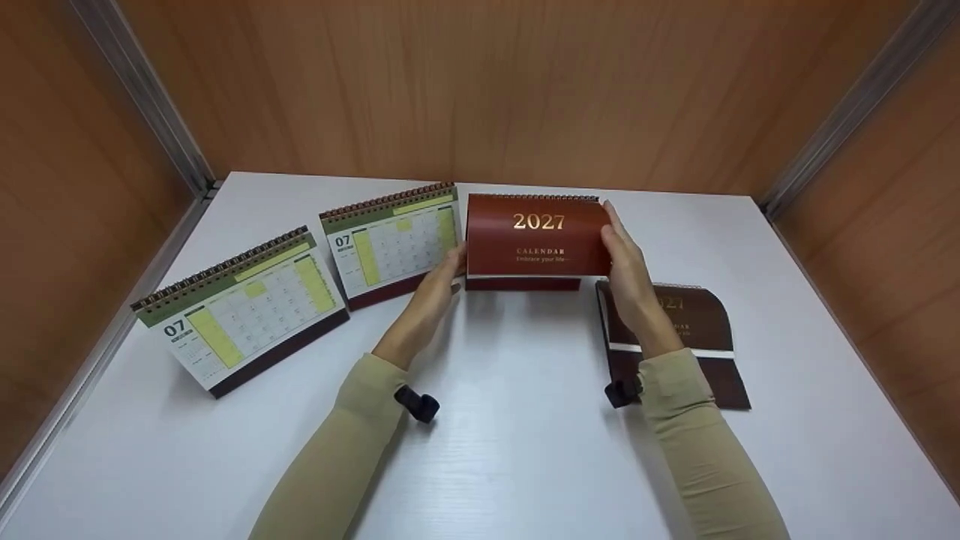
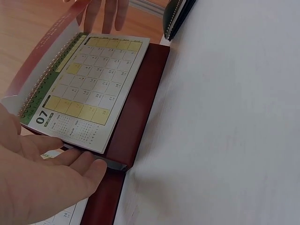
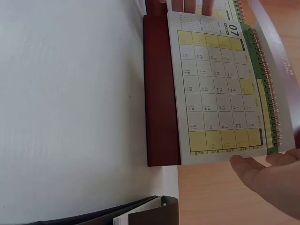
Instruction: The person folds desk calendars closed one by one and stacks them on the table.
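Calendar [image 3: 215,93], wire-bound, smooth cover [image 1: 525,241] bowed, between left hand [image 1: 429,296] and right hand [image 1: 631,274], grip unclenched, fingers straight

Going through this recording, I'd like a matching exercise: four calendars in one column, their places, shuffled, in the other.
Things
1. green-and-white July desk calendar with dark base
2. green-and-white July desk calendar with red base
3. glossy red-covered 2027 desk calendar
4. dark brown-covered desk calendar

Places
A. between the left hand and right hand
B. farthest left
C. partly hidden by the right arm in the head view
D. second from left

Pairs: 1-B, 2-D, 3-A, 4-C
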Demonstrator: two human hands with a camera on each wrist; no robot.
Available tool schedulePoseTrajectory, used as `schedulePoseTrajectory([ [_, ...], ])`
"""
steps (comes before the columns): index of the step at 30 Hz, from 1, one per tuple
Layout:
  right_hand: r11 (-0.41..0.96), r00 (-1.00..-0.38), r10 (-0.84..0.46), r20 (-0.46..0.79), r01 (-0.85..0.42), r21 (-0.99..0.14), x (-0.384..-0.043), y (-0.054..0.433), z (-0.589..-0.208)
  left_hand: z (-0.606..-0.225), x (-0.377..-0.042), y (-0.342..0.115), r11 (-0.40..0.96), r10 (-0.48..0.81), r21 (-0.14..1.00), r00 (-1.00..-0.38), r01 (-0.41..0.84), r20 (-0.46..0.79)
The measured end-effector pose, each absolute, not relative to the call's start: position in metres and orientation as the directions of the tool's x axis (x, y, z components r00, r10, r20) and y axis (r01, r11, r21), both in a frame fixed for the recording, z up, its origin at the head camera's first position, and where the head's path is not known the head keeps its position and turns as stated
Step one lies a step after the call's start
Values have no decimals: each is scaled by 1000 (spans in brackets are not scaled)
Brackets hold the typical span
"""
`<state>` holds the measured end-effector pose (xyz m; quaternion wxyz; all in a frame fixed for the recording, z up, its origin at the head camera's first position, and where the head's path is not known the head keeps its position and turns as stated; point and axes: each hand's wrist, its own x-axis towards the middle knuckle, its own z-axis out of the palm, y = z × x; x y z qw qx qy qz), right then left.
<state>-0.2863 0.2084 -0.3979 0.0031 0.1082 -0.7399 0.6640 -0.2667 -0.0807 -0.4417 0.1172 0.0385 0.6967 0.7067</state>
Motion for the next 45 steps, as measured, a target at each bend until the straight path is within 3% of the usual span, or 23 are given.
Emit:
schedulePoseTrajectory([
  [21, 149, -985, -114, 129, -145, -978, -289, 214, -408, -439, -268, -73, 51, 225, 989, -963, -141, -149],
  [30, 169, -994, -64, 90, -100, -981, -291, 214, -407, -439, -268, -76, 54, 147, 984, -974, -167, -173],
  [45, 346, -997, -61, 48, -67, -936, -308, 228, -402, -434, -274, -79, 165, 80, 986, -997, -9, -22],
])
